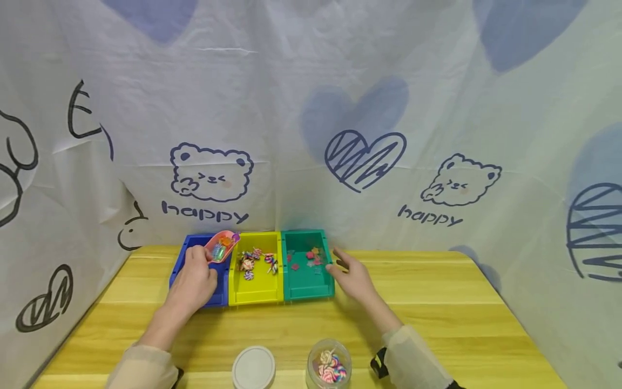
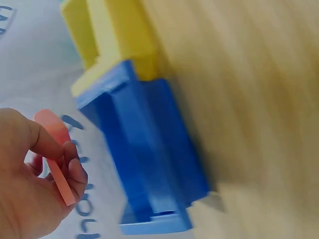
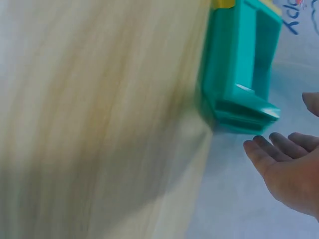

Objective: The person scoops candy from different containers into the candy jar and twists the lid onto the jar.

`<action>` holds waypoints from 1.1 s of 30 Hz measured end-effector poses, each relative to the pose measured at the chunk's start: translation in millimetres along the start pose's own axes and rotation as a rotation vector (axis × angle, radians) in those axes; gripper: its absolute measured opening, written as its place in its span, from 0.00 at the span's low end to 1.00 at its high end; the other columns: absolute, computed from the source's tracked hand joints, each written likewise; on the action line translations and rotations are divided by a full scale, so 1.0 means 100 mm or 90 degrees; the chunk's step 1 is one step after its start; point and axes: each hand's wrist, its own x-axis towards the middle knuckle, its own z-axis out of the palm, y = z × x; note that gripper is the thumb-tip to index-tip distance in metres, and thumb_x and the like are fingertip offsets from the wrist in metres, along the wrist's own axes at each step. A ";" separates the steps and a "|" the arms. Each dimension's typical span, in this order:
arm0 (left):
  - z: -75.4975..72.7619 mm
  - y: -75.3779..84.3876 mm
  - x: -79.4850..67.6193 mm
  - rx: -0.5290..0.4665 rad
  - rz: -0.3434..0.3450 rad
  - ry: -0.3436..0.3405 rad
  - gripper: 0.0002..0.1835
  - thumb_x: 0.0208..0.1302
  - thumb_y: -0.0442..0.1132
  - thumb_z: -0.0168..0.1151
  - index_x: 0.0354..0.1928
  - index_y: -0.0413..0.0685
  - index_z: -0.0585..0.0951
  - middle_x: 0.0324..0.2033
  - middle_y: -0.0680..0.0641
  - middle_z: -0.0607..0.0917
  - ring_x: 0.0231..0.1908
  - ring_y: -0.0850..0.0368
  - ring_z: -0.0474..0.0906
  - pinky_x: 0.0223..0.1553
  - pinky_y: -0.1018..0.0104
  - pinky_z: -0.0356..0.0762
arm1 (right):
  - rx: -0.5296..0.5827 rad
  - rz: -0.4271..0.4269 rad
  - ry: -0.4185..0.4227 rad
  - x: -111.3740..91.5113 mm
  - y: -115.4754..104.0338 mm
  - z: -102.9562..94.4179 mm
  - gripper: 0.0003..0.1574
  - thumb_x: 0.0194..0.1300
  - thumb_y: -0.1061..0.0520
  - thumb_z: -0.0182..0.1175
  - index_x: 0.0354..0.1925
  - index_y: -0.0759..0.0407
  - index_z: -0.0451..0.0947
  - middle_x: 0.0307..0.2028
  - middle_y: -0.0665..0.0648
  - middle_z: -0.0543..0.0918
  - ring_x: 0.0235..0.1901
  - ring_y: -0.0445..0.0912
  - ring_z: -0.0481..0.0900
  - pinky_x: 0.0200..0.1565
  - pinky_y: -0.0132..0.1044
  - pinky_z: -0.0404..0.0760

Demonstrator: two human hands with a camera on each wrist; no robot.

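My left hand (image 1: 193,279) pinches the handle of a small pink scoop (image 2: 54,128) above the blue bin (image 1: 221,289). Translucent colourful pieces (image 1: 221,249) lie in the scoop's bowl, which tilts toward the yellow bin (image 1: 257,294). That yellow bin holds several swirled lollipop-shaped pieces (image 1: 249,264). Small pink, orange and clear pieces (image 1: 311,255) are scattered in the green bin (image 1: 306,292). At the green bin's right side is my right hand (image 1: 353,278), its fingers spread and holding nothing. The right wrist view shows its fingertips (image 3: 256,144) close to the green bin's corner.
Near the front edge of the wooden table (image 1: 437,313) stands a clear jar (image 1: 315,356) with swirled lollipop pieces inside. A round white lid (image 1: 254,368) lies to its left. Behind the joined bins hangs a white printed cloth (image 1: 291,178).
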 end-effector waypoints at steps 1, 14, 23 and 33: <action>-0.02 0.04 -0.01 -0.003 0.007 -0.001 0.12 0.68 0.29 0.52 0.51 0.38 0.64 0.48 0.35 0.67 0.37 0.40 0.73 0.37 0.49 0.74 | 0.005 -0.010 0.000 -0.04 -0.01 -0.02 0.36 0.76 0.57 0.60 0.76 0.64 0.64 0.73 0.64 0.70 0.70 0.64 0.71 0.66 0.58 0.73; -0.27 0.51 -0.28 -0.121 0.128 -0.096 0.15 0.69 0.25 0.57 0.54 0.39 0.68 0.44 0.40 0.75 0.42 0.48 0.73 0.38 0.62 0.76 | 0.165 -0.045 -0.188 -0.76 -0.09 -0.37 0.35 0.78 0.59 0.58 0.75 0.73 0.61 0.70 0.72 0.71 0.67 0.67 0.73 0.61 0.37 0.78; -0.28 0.69 -0.47 -0.190 0.217 -0.178 0.17 0.65 0.23 0.58 0.52 0.43 0.70 0.43 0.43 0.76 0.38 0.52 0.72 0.31 0.67 0.72 | 0.198 -0.031 -0.355 -1.12 -0.03 -0.44 0.38 0.72 0.58 0.66 0.74 0.69 0.65 0.69 0.71 0.73 0.67 0.66 0.73 0.63 0.39 0.78; -0.22 0.80 -0.68 -0.224 0.327 -0.255 0.18 0.63 0.21 0.57 0.50 0.46 0.71 0.36 0.48 0.73 0.33 0.60 0.69 0.30 0.67 0.72 | 0.173 -0.043 -0.434 -1.27 0.09 -0.39 0.55 0.59 0.59 0.78 0.77 0.65 0.61 0.75 0.66 0.67 0.71 0.58 0.71 0.66 0.31 0.70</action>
